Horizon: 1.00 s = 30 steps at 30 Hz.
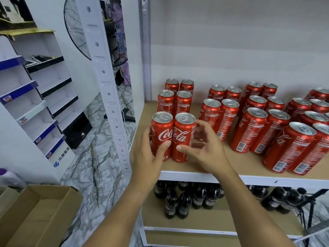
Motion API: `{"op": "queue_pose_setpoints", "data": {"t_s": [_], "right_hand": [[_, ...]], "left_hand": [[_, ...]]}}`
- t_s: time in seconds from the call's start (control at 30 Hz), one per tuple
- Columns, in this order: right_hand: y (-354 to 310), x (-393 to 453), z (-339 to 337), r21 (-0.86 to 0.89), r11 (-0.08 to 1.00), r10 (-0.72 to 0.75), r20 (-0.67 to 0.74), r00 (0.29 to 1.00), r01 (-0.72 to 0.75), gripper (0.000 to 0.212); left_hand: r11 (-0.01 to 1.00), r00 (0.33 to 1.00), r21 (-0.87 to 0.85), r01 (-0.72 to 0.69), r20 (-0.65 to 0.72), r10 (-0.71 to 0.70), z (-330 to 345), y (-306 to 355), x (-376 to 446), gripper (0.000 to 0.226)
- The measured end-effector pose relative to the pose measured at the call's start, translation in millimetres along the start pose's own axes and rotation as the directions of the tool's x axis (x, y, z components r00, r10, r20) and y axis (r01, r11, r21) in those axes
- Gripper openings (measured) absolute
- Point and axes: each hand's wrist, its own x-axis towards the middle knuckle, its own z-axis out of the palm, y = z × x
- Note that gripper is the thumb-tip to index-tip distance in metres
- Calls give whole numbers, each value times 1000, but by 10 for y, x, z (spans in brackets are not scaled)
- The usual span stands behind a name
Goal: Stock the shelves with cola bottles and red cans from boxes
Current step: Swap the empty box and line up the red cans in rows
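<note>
Two front cans on the shelf, touching.
Left hand cupping the left can; right hand loose, thumb on the right can.

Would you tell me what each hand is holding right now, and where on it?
The left hand grips the front-left can around its lower body; the right hand, fingers open, touches the front-right can by thumb only.

Open lane on shelf board between left can block and middle can rows; upright post crowding left side.
</note>
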Motion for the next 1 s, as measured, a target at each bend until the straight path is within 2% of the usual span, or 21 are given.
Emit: {"op": "queue_pose_setpoints", "data": {"t_s": [0.07,0.17,0.23,0.3,0.37,0.5,0.7,0.77,0.83,0.9,1.0], "right_hand": [[38,-14,-39,88,996,25,20,999,-27,79],[91,-48,-75,116,992,47,42,998,-52,82],[114,-75,-30,64,997,47,27,999,-49,87],[145,-100,38,-4,999,46,-10,999,-46,88],[183,-108,73,-14,998,62,-37,997,-63,85],[221,-118,53,51,995,86,2,996,-86,80],[196,-185,34,168,979,96,122,988,-116,83],[174,-208,68,126,986,94,103,990,-107,90],[138,-232,132,12,998,67,53,996,-68,90],[132,-258,186,-64,997,38,6,999,-38,83],[148,-286,198,-62,998,14,-10,1000,-15,72]], "left_hand": [[999,998,-29,-23,62,25,-26,-9,-15,59],[997,993,-70,-36,110,44,-48,-29,-64,62],[998,995,-68,3,95,4,-33,-49,-97,75],[999,999,15,32,20,-32,-21,-78,-126,89],[995,999,97,17,-29,-14,-14,-139,-154,86],[998,1000,57,13,-7,-13,-30,-169,-253,70],[1000,997,16,-13,76,12,-98,-134,-312,75],[999,998,31,39,57,-41,-96,-151,-305,87],[997,997,35,72,1,-72,-100,-155,-288,92],[998,999,52,40,-25,-38,-89,-146,-290,83],[996,1000,93,-4,-6,5,-90,-118,-332,76]]}}
